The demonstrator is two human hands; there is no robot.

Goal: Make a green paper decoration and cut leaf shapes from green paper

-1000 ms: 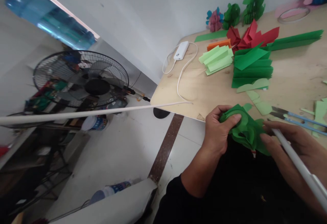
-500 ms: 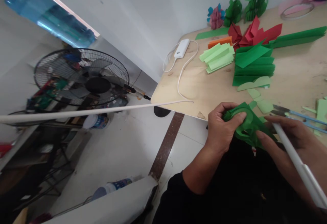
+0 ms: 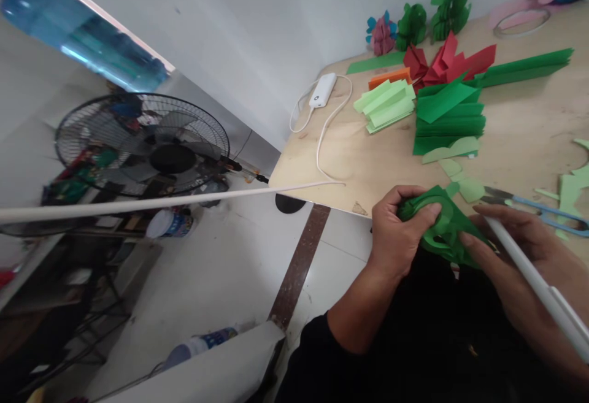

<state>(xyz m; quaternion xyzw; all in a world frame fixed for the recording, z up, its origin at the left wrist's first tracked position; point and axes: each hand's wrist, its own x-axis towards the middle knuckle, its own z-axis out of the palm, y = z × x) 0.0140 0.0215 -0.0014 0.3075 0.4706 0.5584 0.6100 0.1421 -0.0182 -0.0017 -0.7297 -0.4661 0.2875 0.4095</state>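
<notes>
Green paper (image 3: pixel 460 219) is being pinched by the left hand (image 3: pixel 398 231) and right hand (image 3: pixel 545 253), a white pen (image 3: pixel 529 269) also being gripped by the latter; layers are best being kept aligned.

The person wears black clothing (image 3: pixel 442 341), matte and so dark that folds and seams hardly show. The left sleeve (image 3: pixel 313 354) is plain black too, ending partway along the forearm (image 3: pixel 354 317) in a loose edge. A small yellowish mark (image 3: pixel 473 350) sits on the dark front. The left hand (image 3: pixel 393 231) and right hand (image 3: pixel 547 249) are bare
</notes>
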